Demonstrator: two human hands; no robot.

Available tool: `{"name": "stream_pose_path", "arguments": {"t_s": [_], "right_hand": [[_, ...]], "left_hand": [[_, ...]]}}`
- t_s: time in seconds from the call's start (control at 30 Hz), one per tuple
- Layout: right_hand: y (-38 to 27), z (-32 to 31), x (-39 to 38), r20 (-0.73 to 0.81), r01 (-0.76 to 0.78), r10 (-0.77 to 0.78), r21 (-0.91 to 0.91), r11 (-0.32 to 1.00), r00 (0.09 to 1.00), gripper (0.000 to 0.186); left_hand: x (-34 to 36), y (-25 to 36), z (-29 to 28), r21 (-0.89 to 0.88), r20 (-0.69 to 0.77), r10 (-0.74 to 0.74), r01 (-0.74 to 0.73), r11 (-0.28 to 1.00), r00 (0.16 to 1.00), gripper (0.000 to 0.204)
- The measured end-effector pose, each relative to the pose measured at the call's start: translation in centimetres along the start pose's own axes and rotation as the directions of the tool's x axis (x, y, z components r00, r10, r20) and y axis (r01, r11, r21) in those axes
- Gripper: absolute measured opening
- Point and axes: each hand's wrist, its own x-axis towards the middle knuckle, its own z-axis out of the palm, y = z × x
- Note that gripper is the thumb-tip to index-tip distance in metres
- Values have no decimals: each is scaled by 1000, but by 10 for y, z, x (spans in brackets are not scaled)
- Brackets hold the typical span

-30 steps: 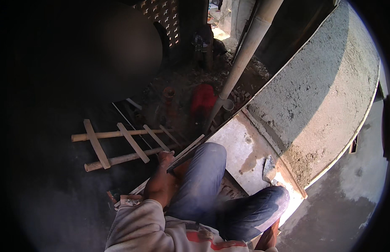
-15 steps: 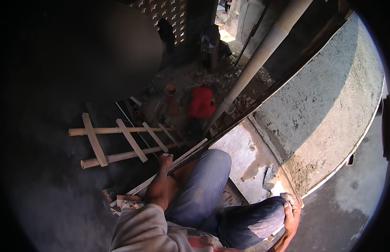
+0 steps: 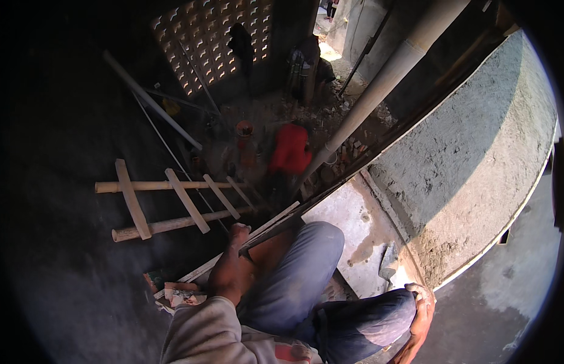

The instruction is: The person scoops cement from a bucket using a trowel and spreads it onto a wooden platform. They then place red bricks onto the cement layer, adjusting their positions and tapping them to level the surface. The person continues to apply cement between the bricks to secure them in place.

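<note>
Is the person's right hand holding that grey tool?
No, the right hand rests on the right knee, while the grey tool lies on the pale board.

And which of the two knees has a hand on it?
The right knee: the right hand rests over its outer side. The left knee has no hand on it; the left hand is off to its left.

Building site, rough cement slab (image 3: pixel 458 164), ladder (image 3: pixel 188 201), bamboo pole (image 3: pixel 377 91), brick rubble (image 3: pixel 356 147)
</note>
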Motion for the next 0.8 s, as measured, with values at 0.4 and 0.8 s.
{"name": "stream_pose_path", "arguments": {"t_s": [0.4,0.8], "right_hand": [[9,-10,-5,153,22,6,-184,983,988,34],[34,-15,-5,28,-149,150,-52,988,988,26]], "left_hand": [[-11,21,-16,-223,86,-293,305,926,952,39],[-6,15,5,-132,25,-205,207,969,978,42]]}}
